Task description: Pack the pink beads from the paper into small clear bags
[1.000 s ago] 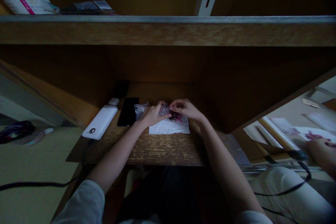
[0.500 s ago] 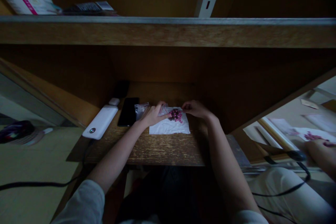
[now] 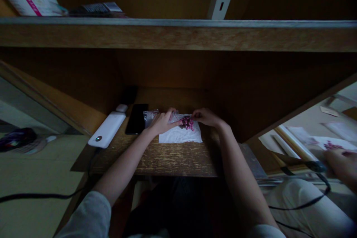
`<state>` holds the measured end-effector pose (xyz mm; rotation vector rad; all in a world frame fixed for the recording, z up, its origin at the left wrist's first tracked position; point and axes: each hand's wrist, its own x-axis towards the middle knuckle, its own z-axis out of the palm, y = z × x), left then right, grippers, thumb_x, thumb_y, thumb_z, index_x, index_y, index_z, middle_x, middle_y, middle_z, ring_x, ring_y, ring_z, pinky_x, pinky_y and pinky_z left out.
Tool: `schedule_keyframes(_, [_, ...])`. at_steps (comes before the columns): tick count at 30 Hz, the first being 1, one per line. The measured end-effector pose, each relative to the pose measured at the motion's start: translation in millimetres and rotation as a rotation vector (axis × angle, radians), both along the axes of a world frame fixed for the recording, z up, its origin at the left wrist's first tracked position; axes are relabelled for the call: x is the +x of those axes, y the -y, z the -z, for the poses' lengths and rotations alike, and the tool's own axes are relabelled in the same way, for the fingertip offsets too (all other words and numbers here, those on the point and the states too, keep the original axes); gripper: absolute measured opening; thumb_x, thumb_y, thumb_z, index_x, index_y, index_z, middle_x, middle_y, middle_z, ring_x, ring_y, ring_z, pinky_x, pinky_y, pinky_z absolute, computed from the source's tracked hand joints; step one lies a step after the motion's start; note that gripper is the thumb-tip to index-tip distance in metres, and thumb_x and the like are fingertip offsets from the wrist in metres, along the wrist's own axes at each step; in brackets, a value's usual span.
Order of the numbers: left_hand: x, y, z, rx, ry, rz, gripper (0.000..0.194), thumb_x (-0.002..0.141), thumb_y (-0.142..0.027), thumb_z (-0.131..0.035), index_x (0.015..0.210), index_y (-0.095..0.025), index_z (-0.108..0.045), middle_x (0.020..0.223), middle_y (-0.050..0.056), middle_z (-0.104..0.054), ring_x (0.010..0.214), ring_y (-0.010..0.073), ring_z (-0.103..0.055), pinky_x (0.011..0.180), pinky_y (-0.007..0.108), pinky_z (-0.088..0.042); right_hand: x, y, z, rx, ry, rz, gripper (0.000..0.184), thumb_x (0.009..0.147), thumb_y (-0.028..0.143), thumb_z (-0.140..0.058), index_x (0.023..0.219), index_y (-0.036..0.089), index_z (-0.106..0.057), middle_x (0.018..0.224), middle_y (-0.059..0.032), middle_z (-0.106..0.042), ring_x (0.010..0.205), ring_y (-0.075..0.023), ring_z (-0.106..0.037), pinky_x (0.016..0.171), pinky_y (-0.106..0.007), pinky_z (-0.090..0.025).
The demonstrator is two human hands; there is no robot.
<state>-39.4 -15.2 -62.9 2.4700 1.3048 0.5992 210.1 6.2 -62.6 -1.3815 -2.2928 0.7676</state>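
Observation:
A small heap of pink beads (image 3: 187,122) lies on a white sheet (image 3: 180,135) spread on the dark wooden desk (image 3: 167,158). My left hand (image 3: 163,122) rests at the sheet's left edge, fingers pinched on a small clear plastic bag (image 3: 175,117) beside the beads. My right hand (image 3: 205,117) is at the sheet's upper right, fingertips closed together and touching the bead heap; what they hold is too small to make out. A second clear bag (image 3: 150,115) lies just left of my left hand.
A black phone (image 3: 136,119) and a white power bank (image 3: 106,130) lie to the left. A wooden shelf (image 3: 178,33) overhangs the desk. At the right, another person's hand (image 3: 338,161) works at a neighbouring desk with pink beads on paper (image 3: 331,144).
My right hand drew back from over the beads to the right, uncovering them, then came in again to touch their edge. My left hand stayed put.

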Motion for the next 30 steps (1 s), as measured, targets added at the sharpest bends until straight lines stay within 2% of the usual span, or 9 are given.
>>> schedule_keyframes(6, [1,0,-0.8,-0.003,0.008,-0.007,0.058,0.08,-0.056,-0.048,0.123,-0.019,-0.04,0.109,0.011,-0.062,0.09,0.0236,-0.063,0.074,0.033,-0.047,-1,2,-5.1,0.016,-0.052,0.029,0.012,0.074,0.021,-0.055,0.076,0.017,-0.066,0.077,-0.0049,-0.067,0.069,-0.015,-0.058,0.064,-0.025,-0.042])
schedule_keyframes(10, [1,1,-0.8,-0.006,0.016,-0.004,0.057,0.08,-0.055,-0.048,0.123,-0.019,-0.04,0.108,0.011,-0.062,0.09,0.0241,-0.063,0.075,0.034,-0.048,-8,7,-14.2,0.022,-0.198,0.053,0.014,0.076,0.026,-0.054,0.079,0.017,-0.065,0.08,-0.005,-0.065,0.071,-0.0146,-0.057,0.066,-0.026,-0.043])
schedule_keyframes(14, [1,2,-2.0,-0.008,0.025,0.0,0.056,0.08,-0.055,-0.049,0.123,-0.019,-0.041,0.107,0.011,-0.062,0.092,0.0234,-0.062,0.077,0.034,-0.048,-21,14,-22.6,-0.023,-0.374,0.02,0.02,0.076,0.033,-0.056,0.084,0.016,-0.063,0.082,-0.0049,-0.064,0.074,-0.0148,-0.057,0.068,-0.027,-0.044])
schedule_keyframes(19, [1,3,-3.3,-0.003,-0.019,-0.033,0.058,0.079,-0.057,-0.048,0.123,-0.019,-0.041,0.098,0.01,-0.065,0.087,0.0244,-0.064,0.073,0.035,-0.048,-40,19,-25.0,-0.078,-0.483,-0.049,0.026,0.076,0.04,-0.059,0.086,0.016,-0.062,0.076,-0.0032,-0.062,0.067,-0.0128,-0.054,0.062,-0.025,-0.043])
schedule_keyframes(25, [1,3,-2.1,0.012,-0.054,-0.051,0.061,0.079,-0.059,-0.047,0.124,-0.018,-0.039,0.098,0.011,-0.065,0.085,0.0261,-0.064,0.071,0.035,-0.048,-53,21,-21.5,-0.076,-0.503,-0.043,0.029,0.074,0.042,-0.061,0.086,0.016,-0.062,0.069,-0.0011,-0.058,0.061,-0.0113,-0.051,0.057,-0.023,-0.041])
schedule_keyframes(30, [0,2,-2.1,-0.001,-0.028,-0.037,0.06,0.08,-0.058,-0.047,0.125,-0.019,-0.039,0.102,0.011,-0.064,0.088,0.0248,-0.063,0.074,0.034,-0.048,-32,17,-21.3,-0.013,-0.431,0.002,0.026,0.076,0.039,-0.058,0.089,0.016,-0.063,0.075,-0.0034,-0.062,0.065,-0.0131,-0.054,0.059,-0.025,-0.042])
